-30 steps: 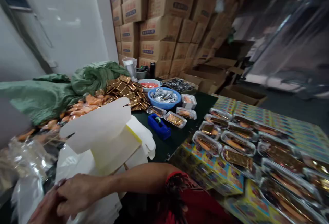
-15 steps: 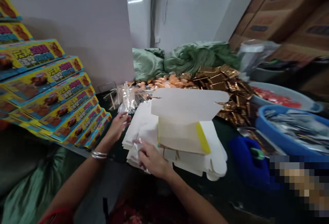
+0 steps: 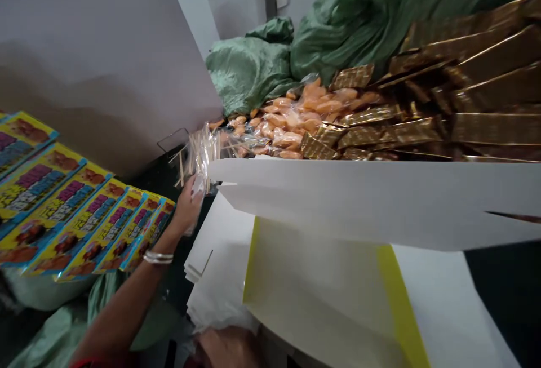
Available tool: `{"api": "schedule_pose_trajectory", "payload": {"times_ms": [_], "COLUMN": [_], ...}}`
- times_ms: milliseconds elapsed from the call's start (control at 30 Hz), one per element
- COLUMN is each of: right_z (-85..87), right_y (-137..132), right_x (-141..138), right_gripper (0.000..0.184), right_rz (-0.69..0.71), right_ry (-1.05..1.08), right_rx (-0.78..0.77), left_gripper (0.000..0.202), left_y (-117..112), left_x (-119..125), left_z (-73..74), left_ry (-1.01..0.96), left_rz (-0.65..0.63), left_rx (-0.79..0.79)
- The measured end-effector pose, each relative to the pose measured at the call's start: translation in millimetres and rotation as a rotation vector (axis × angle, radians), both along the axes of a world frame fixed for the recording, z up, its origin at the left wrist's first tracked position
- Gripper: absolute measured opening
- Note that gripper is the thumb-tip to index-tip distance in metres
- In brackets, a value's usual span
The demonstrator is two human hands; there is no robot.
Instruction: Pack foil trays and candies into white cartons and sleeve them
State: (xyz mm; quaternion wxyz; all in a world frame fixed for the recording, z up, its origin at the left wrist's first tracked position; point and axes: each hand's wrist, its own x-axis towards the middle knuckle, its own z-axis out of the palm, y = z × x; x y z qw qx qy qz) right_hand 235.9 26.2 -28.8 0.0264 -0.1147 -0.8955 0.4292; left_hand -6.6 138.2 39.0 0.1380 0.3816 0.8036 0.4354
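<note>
My left hand, with a silver bangle at the wrist, is at the near side of a heap of clear plastic packets with wooden sticks. Its fingers are closed on a clear plastic packet. At the bottom edge my right hand is cut off, beside crinkled clear plastic, its fingers mostly hidden. Right of both hands an open carton, pale inside with yellow edges, lies on a stack of flat white cartons. Its white flap stands up at the back.
Printed yellow and blue boxes are stacked at the left, in front of a pale panel. Behind the carton lie orange pieces in clear wrap and gold foil packets. Green sacks rest against the back wall.
The view has moved closer and tilted, so the tubs at the right are out of sight. My left hand has reached the stick packets. My right hand has dropped to the bottom edge.
</note>
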Motion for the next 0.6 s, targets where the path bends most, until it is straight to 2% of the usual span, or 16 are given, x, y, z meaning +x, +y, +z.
{"api": "schedule_pose_trajectory", "payload": {"times_ms": [67, 133, 267, 367, 433, 500, 600], "right_z": [-7.4, -8.2, 6.4, 21.2, 28.0, 32.2, 35.9], "right_y": [-3, -2, 9, 16, 19, 20, 21], "right_x": [-3, 2, 23, 29, 26, 19, 6], "right_gripper": [0.012, 0.021, 0.037, 0.043, 0.043, 0.044, 0.050], "right_rz": [-0.015, -0.020, -0.058, -0.169, -0.224, -0.259, -0.322], "right_ry": [-0.015, -0.029, 0.122, 0.250, 0.264, 0.231, 0.068], "right_rx": [-0.028, -0.042, -0.051, -0.082, -0.063, 0.010, 0.196], "left_gripper": [0.055, 0.055, 0.046, 0.038, 0.034, 0.032, 0.033], "left_y": [-26, -52, -106, -161, -204, -244, -285], "left_x": [17, 38, 84, 106, 109, 101, 83], "left_z": [5.3, 16.8, 54.4, 80.6, 89.8, 92.6, 92.5], "left_ry": [0.038, 0.046, 0.061, 0.142, 0.151, 0.083, -0.077], "left_rz": [0.000, -0.016, -0.089, -0.094, -0.019, 0.097, 0.201], "left_rx": [0.000, -0.020, -0.020, 0.004, 0.018, 0.054, 0.191]}}
